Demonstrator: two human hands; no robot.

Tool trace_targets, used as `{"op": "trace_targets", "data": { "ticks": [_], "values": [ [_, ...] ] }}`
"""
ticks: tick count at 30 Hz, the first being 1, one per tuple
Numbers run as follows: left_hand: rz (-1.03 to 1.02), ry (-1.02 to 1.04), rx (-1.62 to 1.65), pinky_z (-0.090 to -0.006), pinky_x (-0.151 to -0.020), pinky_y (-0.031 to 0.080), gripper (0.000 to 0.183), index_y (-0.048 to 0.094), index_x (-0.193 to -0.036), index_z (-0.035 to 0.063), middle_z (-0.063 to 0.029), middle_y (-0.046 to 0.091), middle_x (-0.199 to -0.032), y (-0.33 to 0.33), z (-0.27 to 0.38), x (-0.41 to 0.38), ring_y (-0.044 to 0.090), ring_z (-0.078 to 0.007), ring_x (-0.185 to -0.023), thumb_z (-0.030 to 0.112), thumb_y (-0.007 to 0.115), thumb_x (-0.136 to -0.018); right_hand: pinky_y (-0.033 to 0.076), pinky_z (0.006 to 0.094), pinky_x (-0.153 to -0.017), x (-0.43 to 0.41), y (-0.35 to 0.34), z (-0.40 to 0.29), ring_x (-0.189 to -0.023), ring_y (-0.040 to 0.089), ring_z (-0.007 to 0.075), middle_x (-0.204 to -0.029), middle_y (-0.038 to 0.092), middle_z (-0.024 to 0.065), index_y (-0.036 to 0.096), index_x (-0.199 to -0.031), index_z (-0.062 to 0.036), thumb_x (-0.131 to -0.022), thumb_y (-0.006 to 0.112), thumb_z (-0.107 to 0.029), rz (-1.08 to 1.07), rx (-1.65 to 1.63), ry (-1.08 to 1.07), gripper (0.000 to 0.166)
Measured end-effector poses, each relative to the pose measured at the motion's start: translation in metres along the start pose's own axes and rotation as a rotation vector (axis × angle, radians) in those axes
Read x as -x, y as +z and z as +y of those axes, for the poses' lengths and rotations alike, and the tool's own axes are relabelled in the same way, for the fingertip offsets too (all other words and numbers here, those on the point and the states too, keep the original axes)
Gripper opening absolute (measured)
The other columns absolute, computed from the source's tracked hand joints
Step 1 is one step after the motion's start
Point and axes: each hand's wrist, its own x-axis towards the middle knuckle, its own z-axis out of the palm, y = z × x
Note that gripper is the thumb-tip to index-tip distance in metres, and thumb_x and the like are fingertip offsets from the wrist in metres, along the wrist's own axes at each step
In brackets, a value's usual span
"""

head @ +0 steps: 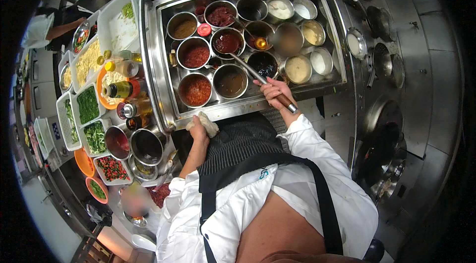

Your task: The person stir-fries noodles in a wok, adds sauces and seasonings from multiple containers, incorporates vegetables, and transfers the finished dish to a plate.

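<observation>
My right hand (276, 93) grips the wooden-ended handle of a long steel ladle (250, 69). The ladle reaches into a steel pot of dark red sauce (227, 39); its bowl is not plainly visible there. At the front edge of the steel condiment station (238, 111), my left hand (198, 129) clutches a bunched beige cloth (208, 124). Close to the ladle's shaft stand a pot of brown liquid (230, 81) and a pot of glossy dark sauce (263, 65). Behind them, another ladle (260, 42) rests in a pot of amber oil (253, 32).
Pots of chopped chilli (195, 90), white powder (279, 8) and pale paste (297, 70) fill the station. Bottles (122, 89) and tubs of chopped greens (88, 105) crowd the left side. On the right runs a steel stove counter (342, 129) with woks (386, 118). Another person's arm (67, 29) shows far left.
</observation>
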Motion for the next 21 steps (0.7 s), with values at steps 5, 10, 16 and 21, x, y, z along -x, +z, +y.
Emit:
{"op": "trace_targets", "data": {
  "ticks": [5, 10, 16, 21],
  "values": [
    [-0.009, -0.012, 0.054, -0.0411, -0.078, 0.047, 0.06, 0.048, -0.122, -0.0045, -0.0136, 0.058, -0.109, 0.003, 0.004, 0.003, 0.058, -0.0266, -0.094, 0.048, 0.046, -0.093, 0.046, 0.0197, -0.041, 0.0, -0.022, 0.008, -0.051, 0.048, 0.0079, -0.071, 0.044, 0.0049, 0.024, -0.133, 0.0102, -0.098, 0.04, -0.02, -0.098, -0.022, -0.019, 0.049],
    [-0.052, -0.033, 0.085, -0.036, -0.085, 0.047, 0.06, 0.046, -0.123, -0.0068, -0.0149, 0.057, -0.113, 0.001, 0.007, 0.006, 0.058, -0.0245, -0.1, 0.045, 0.046, -0.094, 0.043, 0.0186, -0.04, -0.003, -0.039, 0.011, -0.051, 0.045, 0.0062, -0.069, 0.042, 0.002, 0.03, -0.131, 0.0087, -0.098, 0.04, -0.021, -0.089, 0.086, -0.031, 0.046],
    [-0.051, -0.036, 0.058, -0.0363, -0.085, 0.047, 0.062, 0.045, -0.124, -0.0074, -0.015, 0.057, -0.114, 0.002, 0.01, 0.01, 0.058, -0.0245, -0.101, 0.047, 0.045, -0.094, 0.033, 0.0167, -0.038, 0.0, -0.047, 0.019, -0.047, 0.036, 0.0039, -0.067, 0.042, -0.0004, 0.042, -0.128, -0.0012, -0.097, 0.039, -0.025, 0.126, 0.552, -0.141, 0.039],
    [-0.04, -0.058, 0.072, -0.0359, -0.086, 0.047, 0.059, 0.046, -0.124, -0.0066, -0.0147, 0.057, -0.114, 0.007, 0.02, 0.023, 0.057, -0.0243, -0.101, 0.045, 0.046, -0.094, 0.034, 0.0182, -0.039, 0.003, -0.051, 0.024, -0.048, 0.037, 0.0046, -0.067, 0.045, 0.0003, 0.044, -0.125, -0.0012, -0.097, 0.04, -0.023, 0.158, 0.681, -0.217, 0.036]
  ]
}}
